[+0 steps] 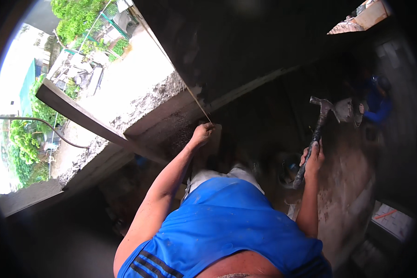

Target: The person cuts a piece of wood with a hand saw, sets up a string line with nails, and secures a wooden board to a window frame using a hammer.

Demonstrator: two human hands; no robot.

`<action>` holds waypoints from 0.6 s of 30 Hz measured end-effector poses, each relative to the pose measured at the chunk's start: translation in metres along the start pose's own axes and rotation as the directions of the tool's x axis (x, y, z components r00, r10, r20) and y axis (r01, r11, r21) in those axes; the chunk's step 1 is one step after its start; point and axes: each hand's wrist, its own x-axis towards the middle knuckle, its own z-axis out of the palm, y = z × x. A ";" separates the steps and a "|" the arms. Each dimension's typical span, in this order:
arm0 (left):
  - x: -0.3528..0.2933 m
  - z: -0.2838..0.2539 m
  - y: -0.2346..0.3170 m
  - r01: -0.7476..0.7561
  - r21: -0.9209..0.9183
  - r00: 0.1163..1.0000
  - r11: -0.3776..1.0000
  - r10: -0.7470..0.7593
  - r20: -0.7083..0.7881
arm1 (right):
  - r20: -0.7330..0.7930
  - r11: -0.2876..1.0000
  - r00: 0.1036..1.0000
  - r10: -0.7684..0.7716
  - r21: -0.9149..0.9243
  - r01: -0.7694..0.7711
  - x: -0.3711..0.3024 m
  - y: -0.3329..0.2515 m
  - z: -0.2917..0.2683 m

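Observation:
My left hand [202, 135] is closed in a pinch at the lower end of a thin taut string [186, 86], against the dark wall edge straight ahead. A small dark bit shows at the fingertips, too small to make out. Off to the right, my right hand [313, 159] is wrapped round the lower handle of a hammer [319, 125]. The handle looks black and wrapped, and the metal head points up and away from me. The hammer is held in the air, apart from the string and the wall.
A rough concrete ledge [143, 105] crosses the left, with a plank [81, 112] and a bent rod [46, 121] jutting over it. Bright ground and greenery lie beyond. At the far right a person in blue [379, 103] works beside a bucket [344, 110]. White tiles [394, 219] lie lower right.

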 end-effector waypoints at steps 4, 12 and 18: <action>0.025 0.039 -0.045 -0.033 0.334 0.997 0.942 0.009 0.075 | -0.006 0.995 0.997 0.078 -0.058 -0.078 0.008 -0.007 -0.017; -0.020 0.082 -0.119 0.457 0.329 0.883 0.826 -0.467 -0.052 | 0.091 0.979 0.983 0.161 -0.139 -0.147 0.035 0.009 -0.040; -0.085 0.122 -0.155 0.637 0.344 0.766 0.690 -0.616 -0.184 | 0.202 0.963 0.956 0.215 -0.208 -0.172 0.077 0.046 -0.082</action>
